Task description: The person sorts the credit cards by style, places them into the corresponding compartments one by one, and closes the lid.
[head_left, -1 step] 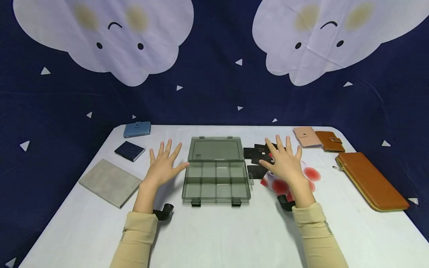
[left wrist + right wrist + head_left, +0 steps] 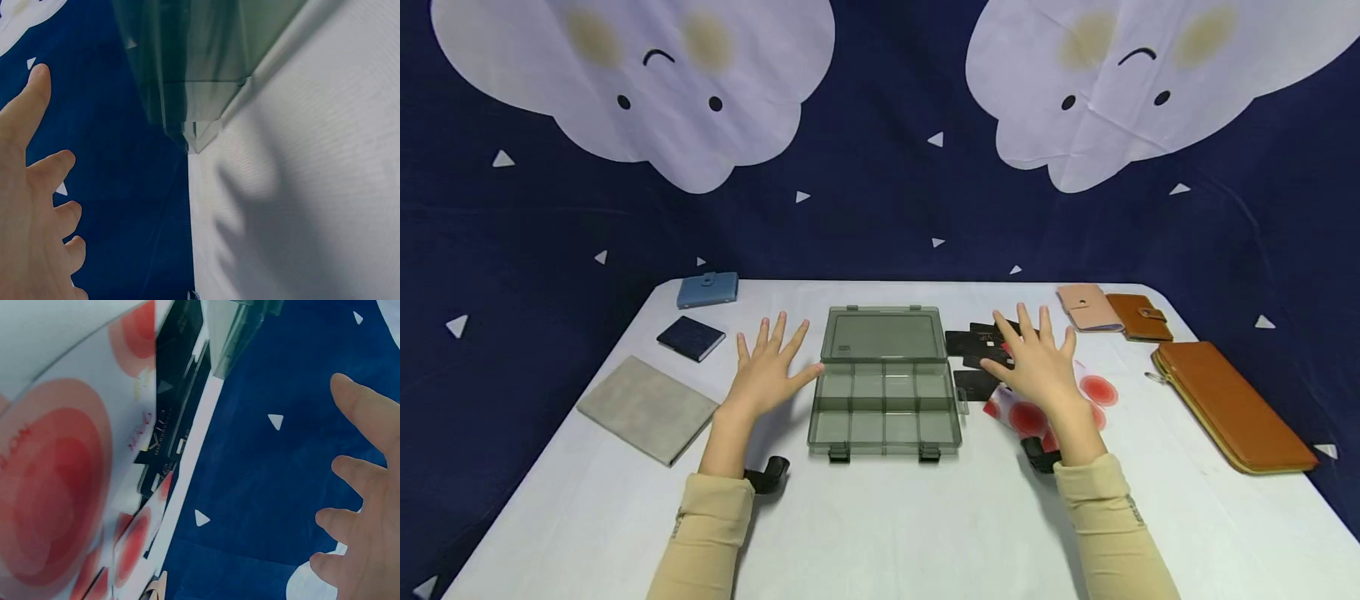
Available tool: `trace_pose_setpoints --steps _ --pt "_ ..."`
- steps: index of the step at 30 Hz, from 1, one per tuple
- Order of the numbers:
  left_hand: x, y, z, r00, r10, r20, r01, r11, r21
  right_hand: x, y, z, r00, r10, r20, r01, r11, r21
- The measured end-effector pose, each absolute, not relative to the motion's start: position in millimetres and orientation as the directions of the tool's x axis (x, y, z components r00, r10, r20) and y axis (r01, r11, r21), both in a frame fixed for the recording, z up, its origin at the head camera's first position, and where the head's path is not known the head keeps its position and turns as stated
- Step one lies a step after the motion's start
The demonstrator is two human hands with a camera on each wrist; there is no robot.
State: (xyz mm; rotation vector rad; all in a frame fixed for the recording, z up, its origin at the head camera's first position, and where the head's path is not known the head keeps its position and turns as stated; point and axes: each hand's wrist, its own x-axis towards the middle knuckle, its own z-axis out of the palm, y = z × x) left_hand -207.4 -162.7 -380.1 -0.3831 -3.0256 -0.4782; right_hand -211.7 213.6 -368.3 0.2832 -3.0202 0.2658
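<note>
"Where was the box [image 2: 884,403]?"

"Mid-desk [image 2: 880,533], between the hands, its lid [image 2: 882,333] folded back. The left hand [image 2: 767,375] was spread wide, holding nothing. The right hand [image 2: 1037,362] was just as splayed and bare, above the black cards [image 2: 975,385] and spotted cards [image 2: 1028,418]."

"How did you expect the box to handle?"

"Light and stiff, I judged: clear plastic, a little slick, apt to crack if squeezed hard. The two side walls looked the best hold."

"And the cards?"

"Thin, springy and slippery, by their look. A pinch at the edge promised more than a grab at the face."

"How many of each?"

"One box with two latches [image 2: 838,453]. At least four black cards, overlapping. The right hand partly hid the spotted cards, so I couldn't tell their number. One each of blue wallet [image 2: 708,290], pink wallet [image 2: 1086,307], tan wallet [image 2: 1138,317], long wallet [image 2: 1232,404], navy booklet [image 2: 691,337] and grey notebook [image 2: 647,408]."
</note>
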Motion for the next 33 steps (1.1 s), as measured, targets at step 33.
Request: trace_pose_setpoints --steps 33 --pt "-220 -181 -419 -0.776 0.546 -0.317 -0.190 0.276 0.942 -291 195 -393 -0.918 -0.384 -0.095 -0.346 0.896 -0.277"
